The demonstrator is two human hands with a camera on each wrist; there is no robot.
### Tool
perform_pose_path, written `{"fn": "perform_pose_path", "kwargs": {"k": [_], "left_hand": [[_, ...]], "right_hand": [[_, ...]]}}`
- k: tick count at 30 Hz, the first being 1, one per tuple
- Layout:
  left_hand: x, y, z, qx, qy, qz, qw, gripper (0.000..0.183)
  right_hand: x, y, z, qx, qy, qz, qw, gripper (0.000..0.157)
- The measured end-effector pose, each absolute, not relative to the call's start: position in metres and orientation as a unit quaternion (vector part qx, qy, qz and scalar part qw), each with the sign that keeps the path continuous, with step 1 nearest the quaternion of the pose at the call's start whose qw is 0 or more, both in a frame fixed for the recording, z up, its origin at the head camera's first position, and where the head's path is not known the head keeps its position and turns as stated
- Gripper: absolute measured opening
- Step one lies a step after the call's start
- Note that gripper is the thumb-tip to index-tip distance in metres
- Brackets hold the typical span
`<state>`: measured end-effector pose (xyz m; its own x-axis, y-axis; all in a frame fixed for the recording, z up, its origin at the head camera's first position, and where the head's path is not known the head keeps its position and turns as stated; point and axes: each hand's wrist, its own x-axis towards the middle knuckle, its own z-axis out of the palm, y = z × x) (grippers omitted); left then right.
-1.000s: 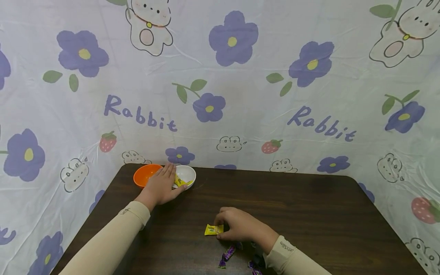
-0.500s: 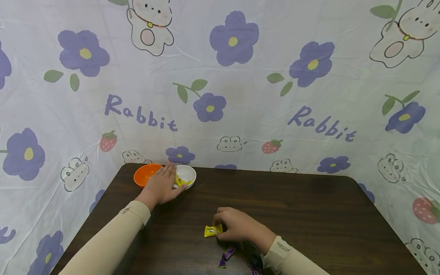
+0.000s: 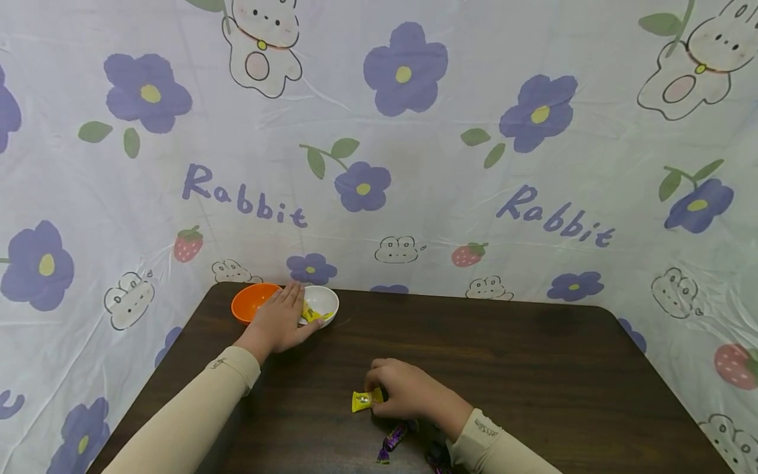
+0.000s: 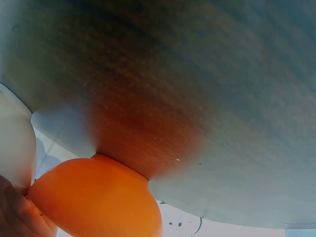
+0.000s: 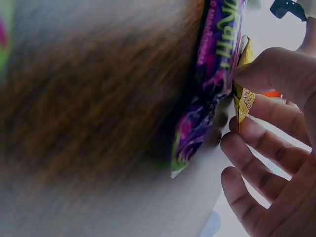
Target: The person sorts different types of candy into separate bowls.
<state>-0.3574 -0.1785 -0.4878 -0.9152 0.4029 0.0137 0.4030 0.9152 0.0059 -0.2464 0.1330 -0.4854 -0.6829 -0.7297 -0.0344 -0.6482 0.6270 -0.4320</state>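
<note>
At the table's far left stand an orange bowl (image 3: 247,304) and a white bowl (image 3: 327,300) side by side. Yellow-wrapped candy (image 3: 310,315) lies in the white one. My left hand (image 3: 274,324) rests across both bowls, fingers straight and thumb out along the white bowl's near side. In the left wrist view the orange bowl (image 4: 103,200) shows its outer wall. My right hand (image 3: 408,393) pinches a yellow-wrapped candy (image 3: 362,401) between thumb and fingers, low over the table. The right wrist view shows this yellow candy (image 5: 244,101) in the pinch, its other fingers spread loosely.
Purple-wrapped candy (image 3: 393,440) lies on the dark wooden table (image 3: 503,368) just below my right hand. Another dark purple wrapper (image 3: 439,455) is partly hidden by the right sleeve. A printed cloth (image 3: 414,164) hangs behind the table's far edge.
My right hand has shifted slightly left, and the yellow candy in its fingers has tilted a little. The left hand has stayed in place on the bowls.
</note>
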Motion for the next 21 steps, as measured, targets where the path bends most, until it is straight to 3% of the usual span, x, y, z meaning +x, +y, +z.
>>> {"fn": "perform_pose_path", "kwargs": {"k": [21], "left_hand": [[-0.3577, -0.1787, -0.4908, -0.202, -0.979, -0.004, 0.008, 0.1]], "right_hand": [[-0.2516, 0.1299, -0.4859, -0.383, 0.906, -0.165, 0.071, 0.013]]}}
